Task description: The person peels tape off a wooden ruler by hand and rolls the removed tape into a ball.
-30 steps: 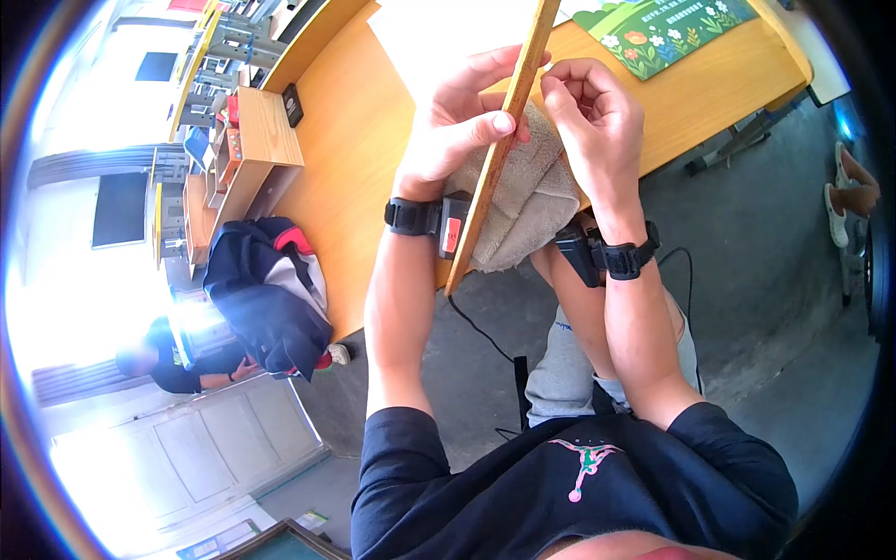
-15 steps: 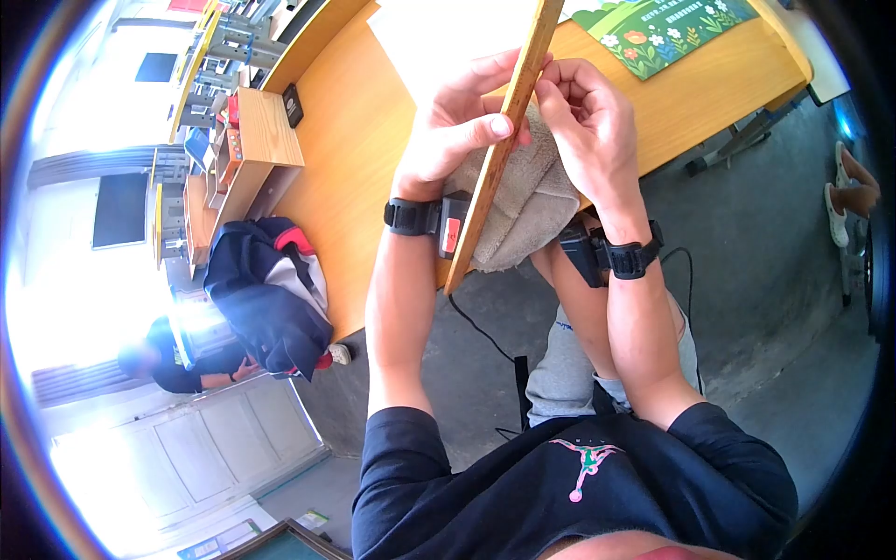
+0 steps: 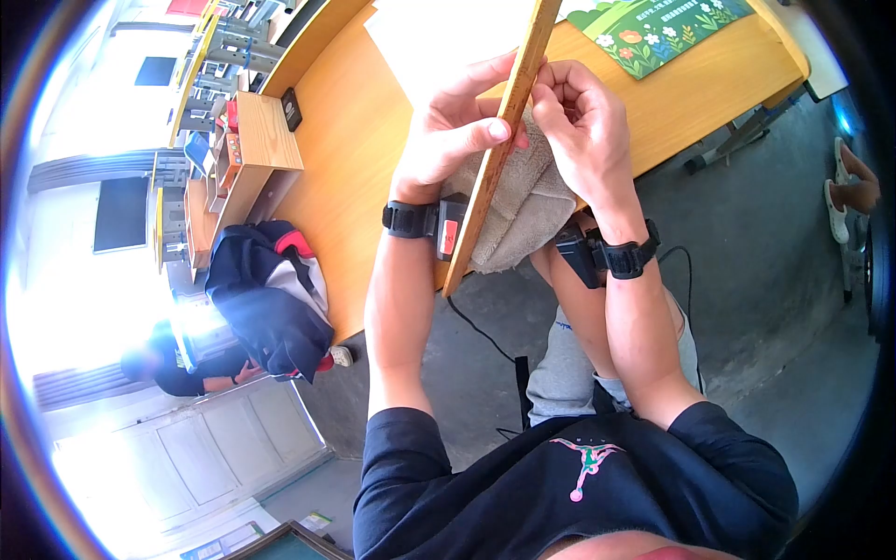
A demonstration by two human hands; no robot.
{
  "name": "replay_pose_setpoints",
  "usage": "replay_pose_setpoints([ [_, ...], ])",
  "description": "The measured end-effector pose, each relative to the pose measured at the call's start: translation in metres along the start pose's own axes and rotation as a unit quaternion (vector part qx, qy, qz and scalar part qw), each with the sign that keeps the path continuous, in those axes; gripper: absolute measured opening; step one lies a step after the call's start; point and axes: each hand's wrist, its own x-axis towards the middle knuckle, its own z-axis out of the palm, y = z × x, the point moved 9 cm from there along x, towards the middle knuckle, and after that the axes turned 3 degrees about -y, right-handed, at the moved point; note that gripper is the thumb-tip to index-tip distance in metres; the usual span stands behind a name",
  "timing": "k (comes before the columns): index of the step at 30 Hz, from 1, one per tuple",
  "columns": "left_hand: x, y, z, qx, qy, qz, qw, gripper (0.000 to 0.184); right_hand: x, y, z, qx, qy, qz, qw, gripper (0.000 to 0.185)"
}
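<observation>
A long, flat wooden stick [image 3: 493, 159] slants across the view over the desk edge, its lower end toward my body. My left hand [image 3: 457, 126] holds it, thumb pressed on its near face and fingers passing behind. My right hand [image 3: 588, 121] is closed in a pinch at the stick's right edge; whatever the fingertips hold is hidden or too small to make out. A beige fluffy cloth [image 3: 527, 210] lies beneath the stick and between my wrists, partly hanging over the desk edge. Both wrists wear black straps with small box-shaped devices.
The wooden desk [image 3: 341, 149] carries white paper [image 3: 411, 47] and a green flowered sheet [image 3: 653, 37]. At left are a wooden shelf box [image 3: 271, 131] and a dark jacket [image 3: 266, 299]. Another person [image 3: 182, 364] is at far left; someone's feet [image 3: 845, 201] show at right.
My right hand has shifted very slightly left along the stick's edge. The stick and my left hand look almost unmoved.
</observation>
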Motion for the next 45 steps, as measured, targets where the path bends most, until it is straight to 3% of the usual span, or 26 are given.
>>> replay_pose_setpoints([
  [17, 0.001, 0.001, -0.001, 0.035, 0.014, 0.007, 0.999, 0.068, 0.000, 0.000, 0.001, -0.008, -0.014, 0.003, 1.000, 0.010],
  [20, 0.001, 0.003, -0.003, 0.046, 0.021, 0.015, 0.999, 0.068, -0.001, 0.002, 0.001, 0.017, -0.001, 0.000, 1.000, 0.011],
  [23, 0.001, 0.004, -0.003, 0.028, 0.008, 0.017, 0.999, 0.065, 0.000, 0.007, -0.012, 0.073, 0.081, 0.017, 0.994, 0.012],
  [28, 0.002, 0.004, -0.005, 0.017, 0.017, 0.008, 1.000, 0.062, -0.001, 0.002, -0.003, -0.047, 0.044, 0.004, 0.998, 0.016],
  [45, 0.003, 0.002, -0.003, 0.074, 0.033, 0.007, 0.997, 0.059, -0.001, -0.004, -0.009, -0.123, 0.086, -0.008, 0.989, 0.011],
])
